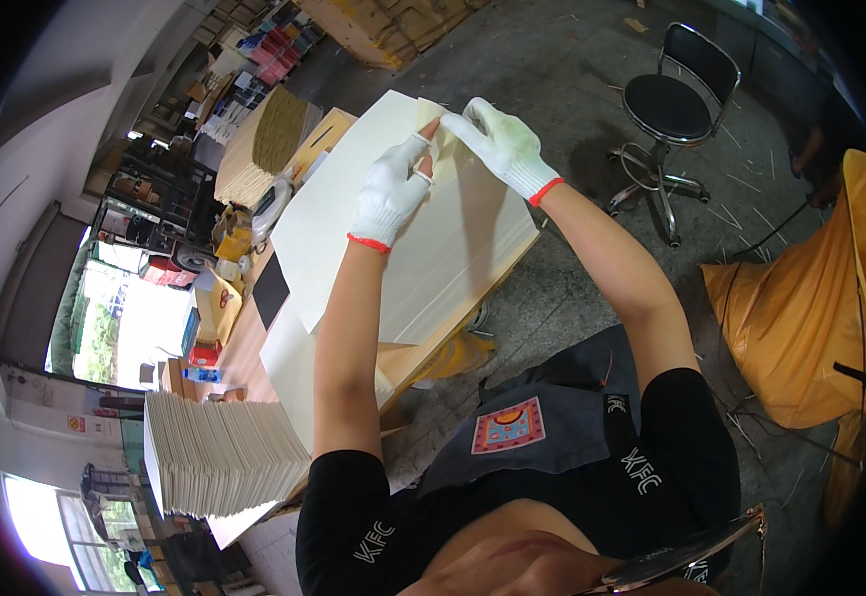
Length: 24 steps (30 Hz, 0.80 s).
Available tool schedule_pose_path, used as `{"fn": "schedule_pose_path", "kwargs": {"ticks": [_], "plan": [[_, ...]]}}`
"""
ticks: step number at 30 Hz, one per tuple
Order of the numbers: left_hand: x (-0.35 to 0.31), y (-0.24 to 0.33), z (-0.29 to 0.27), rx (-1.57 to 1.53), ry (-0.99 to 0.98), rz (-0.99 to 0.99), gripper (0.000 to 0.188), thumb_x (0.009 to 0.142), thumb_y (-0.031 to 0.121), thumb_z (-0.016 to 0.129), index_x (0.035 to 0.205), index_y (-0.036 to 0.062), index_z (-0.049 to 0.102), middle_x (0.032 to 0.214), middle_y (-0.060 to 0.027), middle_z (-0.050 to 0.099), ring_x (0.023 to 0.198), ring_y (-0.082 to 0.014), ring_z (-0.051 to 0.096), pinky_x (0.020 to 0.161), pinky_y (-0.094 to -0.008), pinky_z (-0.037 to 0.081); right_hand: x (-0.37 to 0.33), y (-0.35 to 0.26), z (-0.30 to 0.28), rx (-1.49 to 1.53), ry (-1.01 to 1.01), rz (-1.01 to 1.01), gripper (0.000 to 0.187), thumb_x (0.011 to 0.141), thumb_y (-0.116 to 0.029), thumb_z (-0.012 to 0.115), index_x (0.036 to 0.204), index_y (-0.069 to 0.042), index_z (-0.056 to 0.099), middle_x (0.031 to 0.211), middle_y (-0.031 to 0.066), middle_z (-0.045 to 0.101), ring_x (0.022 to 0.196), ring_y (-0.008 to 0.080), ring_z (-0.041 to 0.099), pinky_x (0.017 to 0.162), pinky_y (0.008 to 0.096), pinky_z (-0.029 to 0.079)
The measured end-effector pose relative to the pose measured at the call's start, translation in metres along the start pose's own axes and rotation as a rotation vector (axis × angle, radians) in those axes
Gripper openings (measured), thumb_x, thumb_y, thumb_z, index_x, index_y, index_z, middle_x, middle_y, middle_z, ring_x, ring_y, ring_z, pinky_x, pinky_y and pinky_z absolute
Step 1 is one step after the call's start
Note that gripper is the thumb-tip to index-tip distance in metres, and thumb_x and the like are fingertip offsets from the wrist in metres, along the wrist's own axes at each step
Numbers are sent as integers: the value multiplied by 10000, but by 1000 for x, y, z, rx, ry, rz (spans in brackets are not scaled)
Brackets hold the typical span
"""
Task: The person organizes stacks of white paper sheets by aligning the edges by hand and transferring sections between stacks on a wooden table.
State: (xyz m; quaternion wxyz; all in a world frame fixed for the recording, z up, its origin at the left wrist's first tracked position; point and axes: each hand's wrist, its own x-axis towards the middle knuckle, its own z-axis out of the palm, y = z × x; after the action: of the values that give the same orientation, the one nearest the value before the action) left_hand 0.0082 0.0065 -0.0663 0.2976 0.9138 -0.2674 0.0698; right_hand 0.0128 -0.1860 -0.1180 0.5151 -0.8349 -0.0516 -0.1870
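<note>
A large white sheet (338,233) lies over a stack of pale sheets (472,243) on the worktable, its far right edge lifted and slightly curled. My left hand (393,189), in a white knitted glove with bare thumb and index fingertips, rests along that edge with its fingers closed on it. At the far corner my right hand (500,141), gloved in white with a red cuff, pinches the same sheet. Its fingertips almost meet those of the left hand. The grip's underside is hidden.
A tall stack of sheets (224,452) stands at the table's near left end. Farther along are a dark flat panel (271,291), a blue-labelled bottle (202,374) and another stack (259,149). A black swivel chair (665,104) and an orange sack (795,308) stand to the right.
</note>
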Motion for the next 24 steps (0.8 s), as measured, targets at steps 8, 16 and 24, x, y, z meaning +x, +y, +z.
{"fn": "schedule_pose_path", "kwargs": {"ticks": [8, 16, 24], "plan": [[5, -8, -1, 118, -18, 103, 287, 921, 153, 625, 1190, 74, 684, 1066, -154, 708, 1019, -293, 670, 904, -364, 506, 4, 9, 6, 22, 56, -15, 479, 1016, -564, 463, 962, -106, 592, 844, 148, 657, 816, 364, 643, 718, 451, 470], [4, -5, 0, 30, -20, 29, 308, 877, 208, 737, 1156, 83, 693, 1096, -167, 694, 1048, -317, 656, 926, -393, 506, 4, 14, 6, 26, 54, -33, 470, 1021, -559, 457, 970, -109, 586, 852, 145, 654, 809, 360, 639, 716, 451, 468], [2, -3, 2, -25, 16, 37, 293, 930, 164, 637, 1212, 107, 693, 1090, -173, 694, 1048, -318, 655, 918, -385, 504, 4, 13, 8, 55, 68, -42, 497, 1017, -587, 444, 976, -116, 597, 864, 140, 668, 831, 348, 654, 729, 449, 479]]}}
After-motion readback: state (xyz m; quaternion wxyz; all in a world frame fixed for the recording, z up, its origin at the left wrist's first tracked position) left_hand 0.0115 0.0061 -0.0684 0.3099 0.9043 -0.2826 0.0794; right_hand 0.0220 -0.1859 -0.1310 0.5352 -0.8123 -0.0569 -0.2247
